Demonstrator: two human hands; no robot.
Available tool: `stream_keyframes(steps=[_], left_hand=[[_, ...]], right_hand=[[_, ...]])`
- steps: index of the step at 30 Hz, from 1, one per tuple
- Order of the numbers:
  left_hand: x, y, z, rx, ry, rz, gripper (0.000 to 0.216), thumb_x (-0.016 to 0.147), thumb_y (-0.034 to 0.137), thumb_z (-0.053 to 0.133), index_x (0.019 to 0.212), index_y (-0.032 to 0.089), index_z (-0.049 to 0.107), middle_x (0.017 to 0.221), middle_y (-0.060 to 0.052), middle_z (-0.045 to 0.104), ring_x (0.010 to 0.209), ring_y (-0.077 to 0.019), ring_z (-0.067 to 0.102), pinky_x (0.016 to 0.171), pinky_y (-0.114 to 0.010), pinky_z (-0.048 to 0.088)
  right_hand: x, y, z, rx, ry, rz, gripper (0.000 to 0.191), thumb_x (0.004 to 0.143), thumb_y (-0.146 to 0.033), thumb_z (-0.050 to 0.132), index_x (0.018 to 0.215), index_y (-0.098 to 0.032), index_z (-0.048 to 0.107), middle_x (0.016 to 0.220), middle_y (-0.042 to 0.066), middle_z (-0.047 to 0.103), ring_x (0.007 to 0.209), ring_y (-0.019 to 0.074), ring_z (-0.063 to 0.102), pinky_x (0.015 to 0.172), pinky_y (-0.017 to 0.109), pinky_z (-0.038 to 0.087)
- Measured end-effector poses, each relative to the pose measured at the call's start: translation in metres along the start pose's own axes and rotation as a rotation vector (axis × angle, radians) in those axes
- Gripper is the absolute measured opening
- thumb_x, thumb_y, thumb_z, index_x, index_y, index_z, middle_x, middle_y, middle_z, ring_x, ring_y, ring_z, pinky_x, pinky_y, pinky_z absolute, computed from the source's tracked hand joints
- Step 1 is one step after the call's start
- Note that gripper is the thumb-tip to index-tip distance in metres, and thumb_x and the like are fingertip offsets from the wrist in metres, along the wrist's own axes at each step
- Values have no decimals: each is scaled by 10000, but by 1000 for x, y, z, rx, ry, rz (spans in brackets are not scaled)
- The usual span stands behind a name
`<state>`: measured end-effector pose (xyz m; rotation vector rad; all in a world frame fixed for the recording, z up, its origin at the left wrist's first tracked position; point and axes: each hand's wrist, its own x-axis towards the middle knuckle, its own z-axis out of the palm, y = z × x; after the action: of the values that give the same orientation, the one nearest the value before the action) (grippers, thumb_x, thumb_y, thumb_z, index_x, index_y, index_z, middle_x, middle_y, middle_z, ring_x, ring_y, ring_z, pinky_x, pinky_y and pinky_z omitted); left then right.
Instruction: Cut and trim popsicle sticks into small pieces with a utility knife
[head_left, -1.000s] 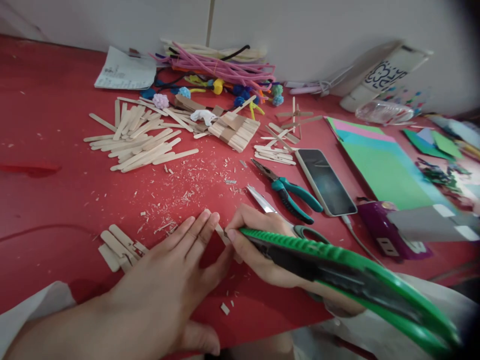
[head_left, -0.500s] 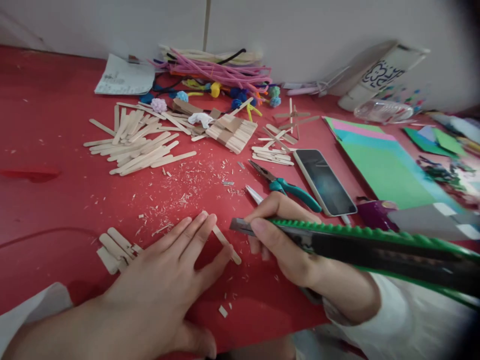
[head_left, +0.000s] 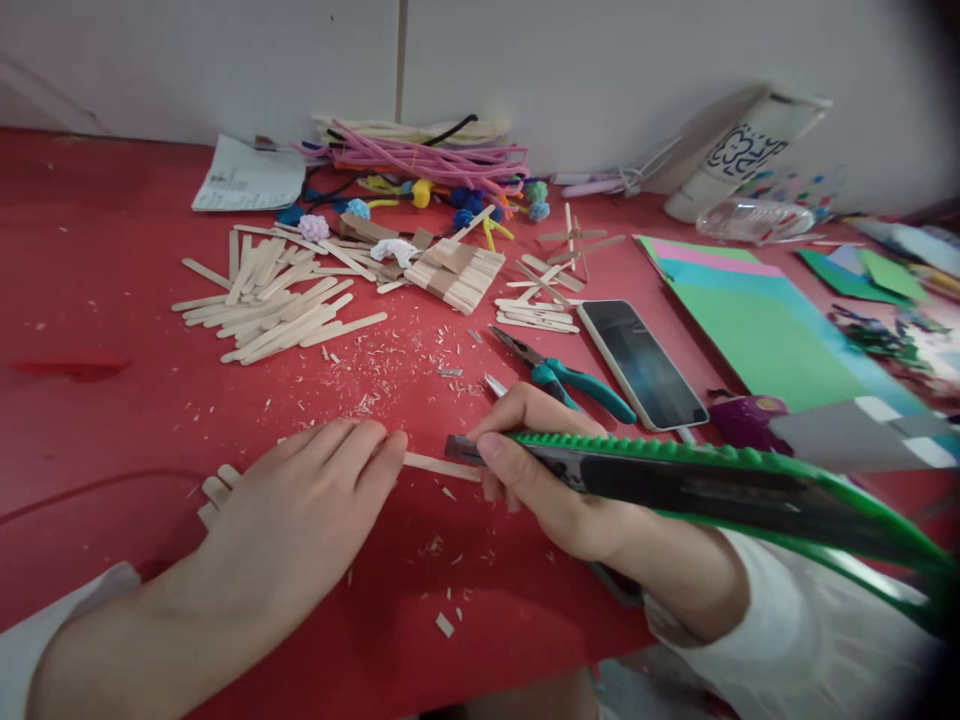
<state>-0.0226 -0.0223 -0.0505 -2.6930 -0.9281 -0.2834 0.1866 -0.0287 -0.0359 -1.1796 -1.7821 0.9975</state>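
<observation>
Stick (head_left: 431,464) looked light, stiff, best pinned at left, under your left hand (head_left: 304,515), grip hidden; right hand (head_left: 555,508) clutched cutter (head_left: 675,482).

Left hand (head_left: 315,510) covers left end of stick (head_left: 439,466); its thumb out of sight. Short sticks (head_left: 216,490) mostly behind same hand. Right hand (head_left: 555,490) and cutter (head_left: 660,480) hide most of scissors (head_left: 493,385), part of pliers (head_left: 592,388). Blade's contact with stick unclear. Writing on paper (head_left: 251,178) too small. Left sleeve (head_left: 64,610) cut by picture's edge.
</observation>
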Motion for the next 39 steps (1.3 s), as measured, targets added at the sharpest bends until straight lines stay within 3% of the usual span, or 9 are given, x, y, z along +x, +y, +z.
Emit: stream_keyframes(steps=[3, 6, 11, 17, 20, 26, 30, 34, 39], left_hand=[[3, 2, -4, -23, 14, -22, 394, 831, 13, 288, 812, 118, 668, 703, -104, 682, 586, -253, 648, 485, -372, 527], [4, 9, -9, -143, 75, -6, 446, 928, 102, 231, 796, 145, 655, 650, -65, 669, 529, -197, 618, 494, -331, 524], [3, 16, -15, -346, 139, 77, 487, 948, 93, 201, 801, 175, 658, 685, -30, 688, 578, -150, 630, 546, -267, 523], [0, 11, -14, -234, 131, -85, 391, 904, 111, 303, 819, 138, 684, 792, -85, 724, 650, -231, 670, 518, -359, 547], [1, 15, -11, -361, 151, -33, 417, 915, 104, 302, 750, 149, 681, 725, -54, 716, 627, -197, 659, 561, -336, 565], [2, 19, -7, -480, 165, 59, 373, 923, 106, 327, 842, 145, 690, 792, -50, 708, 721, -174, 653, 677, -304, 571], [1, 16, -8, -399, 36, -41, 267, 894, 313, 480, 912, 158, 696, 897, -125, 668, 746, -250, 654, 595, -397, 577], [2, 12, -7, -347, -198, 86, 715, 648, 682, 633, 1159, 182, 638, 1266, -229, 549, 1113, -408, 550, 794, -520, 535], [1, 12, -4, -374, -359, 93, 923, 574, 770, 601, 1293, 194, 542, 1375, -252, 443, 1232, -447, 429, 890, -573, 461]], right_hand=[[0, 0, -2, -49, -18, -5, 152, 889, -266, 482, 772, -184, 533, 601, -36, 540, 538, 78, 507, 530, 224, 400], [1, 2, -1, -50, -12, 5, 153, 891, -286, 485, 780, -191, 529, 604, -39, 534, 561, 83, 519, 550, 227, 403], [4, 13, 2, -4, 7, 124, 186, 898, -354, 491, 788, -206, 514, 602, -43, 548, 518, 87, 515, 508, 229, 405], [7, 15, 2, 56, -14, 173, 188, 913, -334, 466, 778, -205, 485, 562, -48, 559, 535, 101, 552, 547, 238, 437], [8, 14, 3, 64, -27, 183, 185, 907, -318, 471, 766, -200, 482, 555, -50, 549, 505, 93, 528, 514, 229, 417], [10, 15, 5, 110, -131, 124, 173, 904, -308, 483, 789, -183, 519, 612, -40, 548, 579, 98, 558, 595, 246, 438], [10, 13, 3, 185, -82, 116, 175, 898, -314, 493, 782, -183, 503, 575, -47, 542, 539, 96, 550, 567, 241, 435], [8, 13, 1, 86, 1, 111, 188, 901, -347, 496, 799, -190, 514, 590, -43, 549, 542, 101, 545, 546, 240, 418], [4, 12, -1, -50, 13, 85, 204, 907, -357, 485, 784, -200, 525, 627, -38, 544, 579, 104, 529, 570, 250, 409]])
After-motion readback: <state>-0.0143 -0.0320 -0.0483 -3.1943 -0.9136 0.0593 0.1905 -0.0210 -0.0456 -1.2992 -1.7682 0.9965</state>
